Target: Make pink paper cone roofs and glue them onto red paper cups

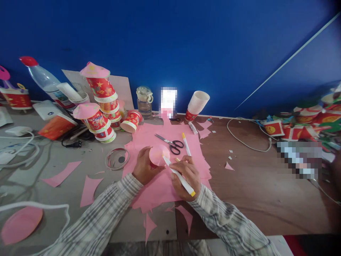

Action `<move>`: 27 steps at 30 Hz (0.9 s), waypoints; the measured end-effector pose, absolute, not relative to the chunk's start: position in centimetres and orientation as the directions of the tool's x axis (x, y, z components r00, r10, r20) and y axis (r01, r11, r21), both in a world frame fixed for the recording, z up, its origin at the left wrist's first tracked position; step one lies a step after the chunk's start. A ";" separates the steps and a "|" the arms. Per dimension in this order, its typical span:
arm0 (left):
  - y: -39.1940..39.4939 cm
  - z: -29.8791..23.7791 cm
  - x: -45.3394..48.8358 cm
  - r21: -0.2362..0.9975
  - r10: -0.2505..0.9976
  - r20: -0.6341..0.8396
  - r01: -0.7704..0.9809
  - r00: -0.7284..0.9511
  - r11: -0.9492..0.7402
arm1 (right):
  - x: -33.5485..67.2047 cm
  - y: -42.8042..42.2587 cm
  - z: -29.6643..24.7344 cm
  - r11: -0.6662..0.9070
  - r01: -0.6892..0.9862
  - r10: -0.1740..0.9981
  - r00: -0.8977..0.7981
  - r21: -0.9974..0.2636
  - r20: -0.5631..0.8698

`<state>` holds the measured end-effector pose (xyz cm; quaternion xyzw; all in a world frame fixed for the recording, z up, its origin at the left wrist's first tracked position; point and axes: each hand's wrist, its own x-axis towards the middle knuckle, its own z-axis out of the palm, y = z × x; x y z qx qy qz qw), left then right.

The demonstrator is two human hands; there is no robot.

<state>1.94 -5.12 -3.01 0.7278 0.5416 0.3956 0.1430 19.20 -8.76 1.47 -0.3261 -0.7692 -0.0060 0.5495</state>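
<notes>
Pink-topped cup — between both hands

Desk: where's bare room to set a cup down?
Mainly the brown tabletop, between the right sleeve, the pink paper and the white cord; small scraps lie near the paper. Crowded: back left, with stacked cups and a bottle; far right, with red cups; and the pink paper, under scissors, left hand and right hand.

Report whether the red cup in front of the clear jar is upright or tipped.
Tipped: the red cup lies on its side, its pale round end facing sideways.
</notes>
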 end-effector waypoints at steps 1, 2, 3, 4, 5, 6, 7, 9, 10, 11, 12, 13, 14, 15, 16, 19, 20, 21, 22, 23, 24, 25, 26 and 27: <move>-5.1 -3.0 1.9 0.636 0.900 0.423 0.674 0.102 -0.375 | 19.2 -8.8 1.5 0.788 0.506 0.496 -0.184 -0.351 0.848; -5.1 -3.1 1.9 0.635 0.898 0.427 0.673 0.103 -0.379 | 19.2 -8.8 1.5 0.789 0.502 0.499 -0.188 -0.353 0.846; -5.1 -3.1 1.9 0.635 0.897 0.430 0.672 0.104 -0.382 | 19.2 -8.9 1.5 0.791 0.498 0.502 -0.196 -0.355 0.843; -5.1 -3.2 1.9 0.633 0.896 0.431 0.672 0.106 -0.384 | 19.2 -8.9 1.5 0.792 0.495 0.507 -0.204 -0.359 0.838; -5.1 -3.2 1.9 0.630 0.896 0.431 0.673 0.110 -0.386 | 19.2 -8.9 1.5 0.791 0.492 0.512 -0.208 -0.363 0.833; -5.1 -3.2 1.9 0.627 0.895 0.432 0.676 0.114 -0.388 | 19.2 -8.9 1.5 0.790 0.490 0.517 -0.210 -0.368 0.830; -5.1 -3.2 1.9 0.623 0.894 0.433 0.678 0.117 -0.390 | 19.3 -9.0 1.5 0.791 0.487 0.518 -0.213 -0.369 0.829; -5.1 -3.2 1.9 0.616 0.892 0.436 0.684 0.119 -0.392 | 19.3 -8.9 1.5 0.792 0.485 0.518 -0.212 -0.371 0.829; -5.1 -3.1 1.9 0.614 0.892 0.438 0.686 0.115 -0.390 | 19.4 -8.9 1.5 0.792 0.485 0.517 -0.210 -0.370 0.830; -5.1 -3.1 1.9 0.613 0.892 0.438 0.689 0.111 -0.387 | 19.4 -8.9 1.5 0.792 0.486 0.516 -0.209 -0.370 0.831; -5.1 -3.0 1.9 0.613 0.893 0.438 0.691 0.107 -0.383 | 19.4 -8.9 1.5 0.790 0.486 0.518 -0.207 -0.372 0.830; -5.1 -3.0 2.0 0.614 0.894 0.436 0.691 0.106 -0.382 | 19.4 -9.0 1.6 0.790 0.485 0.520 -0.204 -0.375 0.829; -5.1 -2.9 2.0 0.616 0.894 0.435 0.690 0.106 -0.380 | 19.4 -9.0 1.6 0.790 0.482 0.522 -0.204 -0.379 0.828; -5.1 -2.9 2.0 0.618 0.896 0.432 0.689 0.105 -0.378 | 19.4 -9.0 1.7 0.792 0.476 0.522 -0.206 -0.381 0.828; -5.1 -2.9 2.0 0.621 0.898 0.428 0.687 0.106 -0.377 | 19.4 -9.0 1.7 0.794 0.471 0.524 -0.209 -0.384 0.826; -5.1 -3.1 2.0 0.627 0.902 0.419 0.685 0.104 -0.370 | 19.4 -9.1 1.8 0.797 0.462 0.530 -0.223 -0.390 0.818; -5.1 -3.1 2.0 0.629 0.903 0.418 0.685 0.102 -0.368 | 19.4 -9.1 1.8 0.796 0.462 0.532 -0.225 -0.392 0.816; -5.1 -3.2 2.0 0.630 0.902 0.419 0.684 0.099 -0.368 | 19.5 -9.1 1.9 0.795 0.463 0.533 -0.227 -0.392 0.815; -5.1 -3.2 2.0 0.631 0.902 0.420 0.683 0.097 -0.368 | 19.5 -9.1 1.9 0.795 0.464 0.533 -0.227 -0.391 0.815; -5.1 -3.2 1.9 0.633 0.902 0.421 0.682 0.094 -0.367 | 19.6 -9.1 1.9 0.795 0.464 0.533 -0.229 -0.390 0.814; -5.1 -3.2 1.9 0.633 0.902 0.423 0.682 0.093 -0.367 | 19.7 -9.1 2.0 0.794 0.465 0.536 -0.231 -0.392 0.812; -5.2 -3.2 1.9 0.632 0.902 0.422 0.683 0.093 -0.366 | 19.7 -9.1 2.1 0.792 0.463 0.540 -0.232 -0.396 0.809; -5.2 -3.2 1.9 0.632 0.902 0.422 0.684 0.091 -0.365 | 19.8 -9.1 2.1 0.791 0.461 0.544 -0.229 -0.402 0.808; -5.2 -3.2 1.9 0.631 0.901 0.423 0.684 0.091 -0.366 | 19.9 -9.1 2.2 0.788 0.460 0.547 -0.219 -0.409 0.808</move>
